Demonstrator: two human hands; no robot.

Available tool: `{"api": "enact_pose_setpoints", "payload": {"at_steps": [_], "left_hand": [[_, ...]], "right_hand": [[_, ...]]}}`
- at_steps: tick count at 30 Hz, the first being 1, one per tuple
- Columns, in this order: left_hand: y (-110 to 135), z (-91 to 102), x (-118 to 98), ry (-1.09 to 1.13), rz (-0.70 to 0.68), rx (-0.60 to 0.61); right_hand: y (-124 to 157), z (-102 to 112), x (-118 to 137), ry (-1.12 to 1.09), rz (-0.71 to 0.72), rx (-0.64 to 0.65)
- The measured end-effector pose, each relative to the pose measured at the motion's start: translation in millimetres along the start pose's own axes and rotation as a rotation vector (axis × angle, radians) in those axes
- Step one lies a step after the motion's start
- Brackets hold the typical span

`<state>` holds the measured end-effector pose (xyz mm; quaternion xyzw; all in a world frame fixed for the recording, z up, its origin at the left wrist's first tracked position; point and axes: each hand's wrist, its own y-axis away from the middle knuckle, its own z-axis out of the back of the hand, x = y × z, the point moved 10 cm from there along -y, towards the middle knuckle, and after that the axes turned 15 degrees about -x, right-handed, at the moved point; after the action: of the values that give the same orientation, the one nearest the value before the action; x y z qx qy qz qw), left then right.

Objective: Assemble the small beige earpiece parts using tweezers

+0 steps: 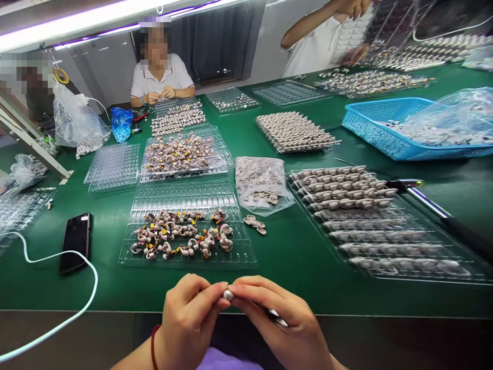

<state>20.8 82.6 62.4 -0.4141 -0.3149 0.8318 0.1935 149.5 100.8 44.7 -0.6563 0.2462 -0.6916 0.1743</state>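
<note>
Close to the table's front edge, my left hand [192,308] and my right hand [279,313] meet fingertip to fingertip. Between them they pinch a small beige earbud piece [228,294], mostly covered by the fingers. A slim white, shiny thing [278,317] shows among the curled fingers of my right hand; its kind is unclear. Beyond my hands, a clear plastic tray [239,254] carries a heap of earbud parts [185,234] with curved beige shells and yellow bits. Several loose beige shells [254,224] lie right of it, beside a clear bag [264,182] of similar shells.
At right stand a tray with rows of beige parts [346,187], a black-handled tool [435,205] and a blue basket [385,136]. On the left lie a phone [76,242] and a white cable [90,277]. Across the table, a person in white [164,82] works with both hands.
</note>
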Motion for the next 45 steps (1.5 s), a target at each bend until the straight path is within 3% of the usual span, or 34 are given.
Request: {"api": "enact_pose_setpoints", "payload": {"at_steps": [8, 19, 26, 30, 33, 35, 41, 45], "left_hand": [[-1, 7.5, -12, 0.046, -0.099, -0.062], [2, 7.3, -17, 0.126, -0.191, -0.026], [-3, 2.7, 7, 0.028, 0.046, -0.004], [-2, -2.3, 3, 0.067, 0.089, -0.008], [0, -4.1, 2, 0.152, 0.137, -0.045], [2, -7.5, 11, 0.211, 0.247, -0.054], [25, -38.4, 52, 0.475, 0.790, 0.067], [33, -46.5, 60, 0.524, 0.937, 0.100]], "right_hand": [[3, -1, 5, -0.038, -0.035, 0.005], [3, -12, 5, -0.051, -0.101, 0.090], [-4, 1, 15, 0.064, 0.051, -0.021], [3, -3, 26, 0.130, 0.175, -0.005], [10, -8, 27, 0.132, 0.183, 0.014], [13, -9, 25, 0.109, 0.160, 0.008], [10, -9, 17, 0.035, 0.066, 0.010], [3, -5, 11, -0.001, -0.019, -0.005]]}}
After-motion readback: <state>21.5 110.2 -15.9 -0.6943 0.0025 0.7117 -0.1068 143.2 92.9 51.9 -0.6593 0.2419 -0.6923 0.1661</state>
